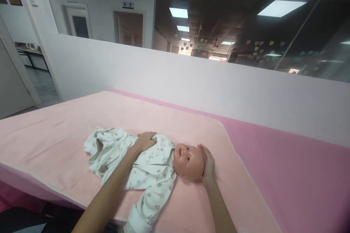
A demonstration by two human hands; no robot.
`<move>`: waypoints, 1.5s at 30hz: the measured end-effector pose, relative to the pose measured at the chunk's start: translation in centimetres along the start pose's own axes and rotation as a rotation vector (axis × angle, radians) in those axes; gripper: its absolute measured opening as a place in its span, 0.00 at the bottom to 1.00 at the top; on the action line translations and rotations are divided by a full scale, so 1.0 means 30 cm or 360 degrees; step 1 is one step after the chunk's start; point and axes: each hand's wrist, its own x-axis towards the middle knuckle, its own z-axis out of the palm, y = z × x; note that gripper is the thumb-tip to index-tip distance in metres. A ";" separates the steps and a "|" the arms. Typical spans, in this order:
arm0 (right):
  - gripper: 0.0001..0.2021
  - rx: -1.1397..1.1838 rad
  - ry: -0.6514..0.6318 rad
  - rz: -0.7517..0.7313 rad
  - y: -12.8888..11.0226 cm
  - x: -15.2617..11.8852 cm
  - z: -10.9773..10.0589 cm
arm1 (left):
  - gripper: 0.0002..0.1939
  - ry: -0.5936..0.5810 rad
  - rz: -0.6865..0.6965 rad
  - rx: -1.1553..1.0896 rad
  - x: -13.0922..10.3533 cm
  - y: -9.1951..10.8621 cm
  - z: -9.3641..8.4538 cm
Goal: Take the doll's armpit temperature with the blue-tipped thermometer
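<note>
Forearms [111,191], doll [189,161] under left hand [146,141], against right hand [209,162]

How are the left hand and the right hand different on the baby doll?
On the baby doll, the left hand lies on the white patterned cloth outfit, while the right hand touches the smooth, hairless head. The left hand looks fairly flat, but the right hand curves around the top of the head. Both hands are bare, and both touch the doll.
</note>
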 end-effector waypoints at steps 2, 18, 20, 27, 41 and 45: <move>0.25 0.0065 0.0189 -0.0079 0.003 0.006 -0.010 | 0.20 -0.0011 0.0000 0.0008 0.001 -0.001 -0.001; 0.22 0.0390 -0.0134 0.0165 -0.006 0.013 -0.023 | 0.20 -0.0042 0.0014 0.0056 0.008 -0.020 0.009; 0.23 0.0417 -0.0085 0.0124 -0.005 0.015 -0.027 | 0.20 -0.0044 0.0012 0.0054 0.009 -0.022 0.010; 0.21 0.0184 -0.0430 0.0116 -0.041 -0.017 -0.004 | 0.20 -0.0038 0.0022 0.0068 0.009 -0.024 0.010; 0.21 0.0203 -0.0249 0.0019 -0.029 -0.011 -0.012 | 0.20 -0.0003 0.0018 0.0080 0.005 -0.024 0.011; 0.19 0.0191 -0.0361 0.0097 -0.047 -0.026 0.003 | 0.20 -0.0013 0.0032 0.0083 0.002 -0.016 0.007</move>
